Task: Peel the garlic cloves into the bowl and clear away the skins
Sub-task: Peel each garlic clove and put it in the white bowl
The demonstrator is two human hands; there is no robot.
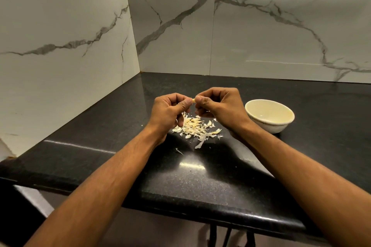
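Both hands work above the table; left hand and right hand pinch one garlic clove between them; bowl sits at three o'clock; skins pile at six; a slip could drop the clove into the skins.

A small pale garlic clove is pinched between the fingertips of the left hand and the right hand, held up above the counter; only a short yellowish stub of it is seen between the thumbs. Directly below the hands a loose heap of garlic skins is spread on the dark counter, thin whitish-cream flakes, with a few stray pieces lying off toward the near edge. A cream bowl stands upright to the right of the heap, just beside the right wrist, apart from the skins; contents cannot be told.
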